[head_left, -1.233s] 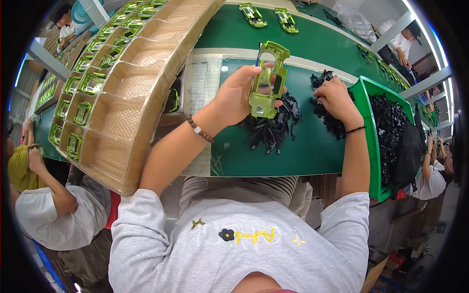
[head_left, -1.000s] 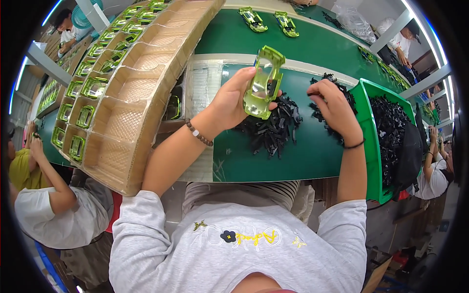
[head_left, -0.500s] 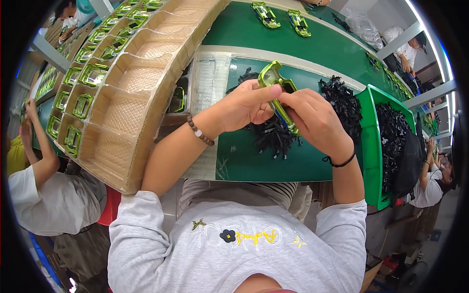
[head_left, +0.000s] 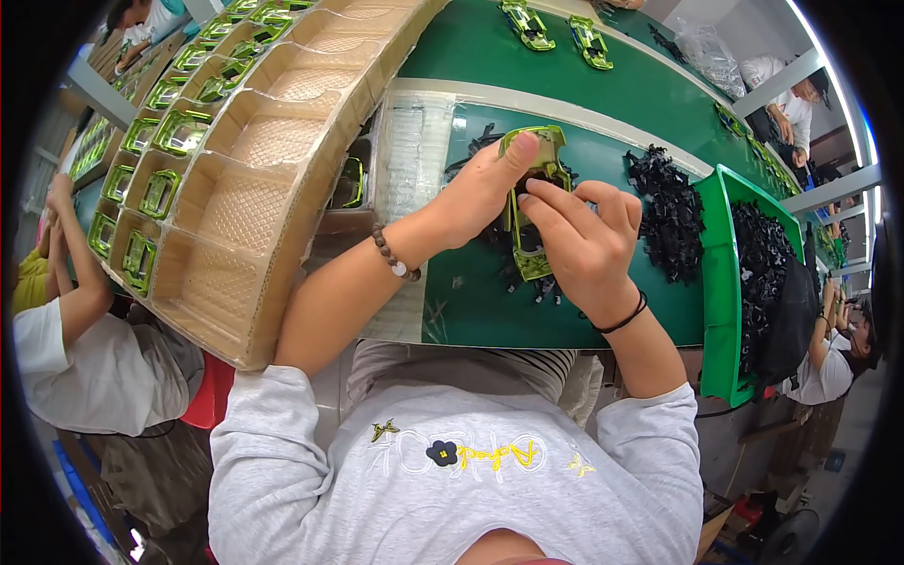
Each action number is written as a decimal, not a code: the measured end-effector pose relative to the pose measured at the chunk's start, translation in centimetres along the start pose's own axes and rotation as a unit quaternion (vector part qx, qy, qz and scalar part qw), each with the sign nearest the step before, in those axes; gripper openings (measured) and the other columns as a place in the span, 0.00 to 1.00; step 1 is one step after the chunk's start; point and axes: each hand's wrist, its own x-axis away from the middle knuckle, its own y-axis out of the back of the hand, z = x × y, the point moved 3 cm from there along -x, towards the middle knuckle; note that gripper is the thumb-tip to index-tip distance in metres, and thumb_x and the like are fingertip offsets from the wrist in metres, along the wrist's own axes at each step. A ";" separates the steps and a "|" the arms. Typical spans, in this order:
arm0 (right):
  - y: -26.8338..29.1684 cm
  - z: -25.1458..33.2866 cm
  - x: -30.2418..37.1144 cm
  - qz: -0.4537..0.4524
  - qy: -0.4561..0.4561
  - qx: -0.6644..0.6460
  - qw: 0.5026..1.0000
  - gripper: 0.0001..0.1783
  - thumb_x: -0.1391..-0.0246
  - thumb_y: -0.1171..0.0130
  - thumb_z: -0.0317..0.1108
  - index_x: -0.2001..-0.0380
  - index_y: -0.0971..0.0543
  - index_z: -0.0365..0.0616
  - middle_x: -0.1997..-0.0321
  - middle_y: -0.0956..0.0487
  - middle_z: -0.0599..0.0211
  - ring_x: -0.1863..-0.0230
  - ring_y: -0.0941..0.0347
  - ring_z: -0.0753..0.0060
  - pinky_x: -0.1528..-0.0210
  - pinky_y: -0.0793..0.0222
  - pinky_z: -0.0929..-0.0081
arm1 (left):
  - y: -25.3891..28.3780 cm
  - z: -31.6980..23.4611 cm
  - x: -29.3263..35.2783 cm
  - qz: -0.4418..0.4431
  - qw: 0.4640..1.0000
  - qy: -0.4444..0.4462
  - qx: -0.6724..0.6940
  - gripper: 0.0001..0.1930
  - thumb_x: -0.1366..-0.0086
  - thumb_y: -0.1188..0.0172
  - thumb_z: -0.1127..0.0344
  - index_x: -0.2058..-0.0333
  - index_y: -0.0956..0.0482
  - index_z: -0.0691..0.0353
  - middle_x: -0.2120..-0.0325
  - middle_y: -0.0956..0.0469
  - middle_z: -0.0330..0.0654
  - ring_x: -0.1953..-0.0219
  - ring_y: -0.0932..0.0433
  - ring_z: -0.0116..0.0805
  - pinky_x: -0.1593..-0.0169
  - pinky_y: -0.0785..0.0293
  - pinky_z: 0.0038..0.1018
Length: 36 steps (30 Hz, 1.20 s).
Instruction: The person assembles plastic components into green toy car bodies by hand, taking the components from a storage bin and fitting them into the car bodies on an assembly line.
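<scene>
Fingers (head_left: 556, 202) of the right hand (head_left: 589, 250) are pressed together at their tips, pushing down into the hollow of a green toy car body (head_left: 529, 202), while the left hand (head_left: 480, 188) clamps the same shell, thumb flat across its far end. The shell sits between both hands, just above the green tabletop (head_left: 490, 311). By the look of it a small black piece is being seated inside; next it would need a firm, even press, with the shell kept from twisting. The piece itself is hidden under the fingertips, so whether it is home cannot be told. Farther right lie a pile of black parts (head_left: 670, 212) and a green bin (head_left: 720, 282), whose far end is cut off. To the left is a cardboard tray (head_left: 254, 207); beyond, more car bodies (head_left: 556, 28).
</scene>
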 end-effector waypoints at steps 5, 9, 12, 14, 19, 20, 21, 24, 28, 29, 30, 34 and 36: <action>-0.4 0.1 0.4 0.006 -0.012 0.038 0.999 0.15 0.64 0.42 0.28 0.67 0.18 0.48 0.63 0.20 0.79 0.70 0.36 0.77 0.63 0.46 0.76 | 0.0 -0.2 0.2 -0.006 0.996 0.005 0.087 0.27 0.31 0.60 0.42 0.58 0.30 0.64 0.65 0.29 0.36 0.63 0.34 0.20 0.57 0.35 0.19; -0.5 0.3 0.4 0.010 -0.034 0.040 0.999 0.14 0.63 0.42 0.28 0.67 0.18 0.48 0.63 0.20 0.80 0.71 0.37 0.77 0.63 0.46 0.76 | 0.0 0.7 0.0 -0.047 0.998 -0.035 0.022 0.25 0.30 0.63 0.45 0.60 0.31 0.65 0.67 0.30 0.37 0.64 0.35 0.21 0.57 0.35 0.21; -0.7 0.2 0.5 -0.001 -0.023 0.042 0.999 0.14 0.63 0.42 0.28 0.67 0.18 0.47 0.63 0.20 0.80 0.72 0.37 0.77 0.63 0.46 0.76 | 0.0 0.6 0.1 -0.056 0.997 -0.044 0.006 0.25 0.29 0.64 0.46 0.61 0.31 0.65 0.67 0.30 0.37 0.64 0.36 0.22 0.56 0.36 0.21; -0.7 0.1 0.6 -0.003 -0.017 0.037 0.999 0.14 0.63 0.42 0.28 0.67 0.18 0.47 0.63 0.20 0.80 0.72 0.37 0.77 0.63 0.46 0.76 | 0.0 0.5 0.1 -0.058 0.997 -0.039 0.017 0.25 0.29 0.65 0.46 0.61 0.31 0.66 0.67 0.30 0.37 0.64 0.36 0.23 0.56 0.36 0.22; -0.7 0.3 0.6 -0.014 -0.018 0.057 0.998 0.13 0.62 0.42 0.29 0.68 0.18 0.48 0.63 0.20 0.80 0.72 0.37 0.77 0.63 0.46 0.76 | -0.1 0.1 0.3 -0.064 0.997 -0.052 -0.004 0.25 0.29 0.64 0.46 0.61 0.31 0.66 0.67 0.30 0.37 0.63 0.36 0.23 0.55 0.36 0.21; -0.8 0.3 0.7 -0.016 -0.018 0.065 0.998 0.13 0.62 0.42 0.30 0.69 0.18 0.48 0.63 0.19 0.80 0.72 0.37 0.77 0.63 0.46 0.76 | -0.3 0.1 0.2 -0.063 0.997 -0.051 -0.004 0.25 0.29 0.64 0.46 0.61 0.31 0.66 0.67 0.30 0.37 0.63 0.36 0.23 0.55 0.36 0.21; -0.8 0.3 0.8 -0.015 -0.019 0.066 0.998 0.13 0.62 0.42 0.30 0.69 0.18 0.48 0.63 0.19 0.80 0.72 0.37 0.77 0.63 0.46 0.76 | -0.4 0.1 0.2 -0.076 0.996 -0.052 0.002 0.25 0.29 0.64 0.46 0.61 0.31 0.66 0.67 0.31 0.37 0.64 0.36 0.23 0.56 0.37 0.21; -1.1 0.3 0.8 -0.021 -0.014 0.081 0.996 0.12 0.60 0.43 0.31 0.69 0.18 0.49 0.64 0.19 0.80 0.72 0.37 0.78 0.63 0.47 0.76 | -0.3 0.3 0.2 -0.099 0.994 -0.052 -0.004 0.25 0.29 0.64 0.46 0.62 0.31 0.65 0.69 0.31 0.36 0.66 0.37 0.23 0.58 0.37 0.21; -1.3 0.5 0.6 -0.019 -0.005 0.104 0.994 0.11 0.59 0.44 0.32 0.69 0.17 0.49 0.64 0.19 0.81 0.72 0.38 0.78 0.63 0.48 0.77 | -0.1 0.8 0.2 -0.132 0.990 -0.049 -0.017 0.24 0.29 0.63 0.46 0.64 0.31 0.64 0.72 0.33 0.35 0.68 0.39 0.23 0.61 0.38 0.22; -1.4 0.5 0.6 -0.020 -0.003 0.111 0.994 0.11 0.59 0.44 0.32 0.69 0.17 0.50 0.64 0.19 0.81 0.72 0.38 0.78 0.63 0.48 0.77 | 0.0 1.0 0.2 -0.132 0.990 -0.049 -0.017 0.24 0.29 0.63 0.46 0.64 0.31 0.64 0.72 0.33 0.35 0.68 0.39 0.23 0.61 0.38 0.22; -1.4 0.5 0.7 -0.020 -0.003 0.111 0.994 0.11 0.59 0.44 0.32 0.69 0.17 0.50 0.64 0.19 0.81 0.72 0.38 0.78 0.63 0.48 0.77 | 0.2 1.2 0.3 -0.141 0.988 -0.049 -0.032 0.24 0.29 0.63 0.46 0.65 0.32 0.64 0.72 0.34 0.35 0.68 0.39 0.23 0.62 0.38 0.22; -1.7 0.4 0.5 -0.001 -0.007 0.091 0.996 0.10 0.59 0.44 0.32 0.69 0.18 0.50 0.64 0.19 0.81 0.72 0.36 0.79 0.63 0.47 0.77 | 0.1 1.3 0.3 -0.167 0.985 -0.034 -0.002 0.23 0.29 0.62 0.46 0.67 0.33 0.63 0.74 0.36 0.34 0.69 0.40 0.22 0.63 0.38 0.22; -1.9 0.0 0.1 0.011 -0.013 0.088 0.996 0.10 0.59 0.44 0.32 0.69 0.18 0.49 0.64 0.19 0.81 0.71 0.36 0.79 0.63 0.47 0.77 | 0.1 0.9 0.5 -0.169 0.985 -0.017 -0.023 0.20 0.30 0.60 0.50 0.66 0.33 0.63 0.74 0.35 0.35 0.69 0.39 0.22 0.63 0.37 0.22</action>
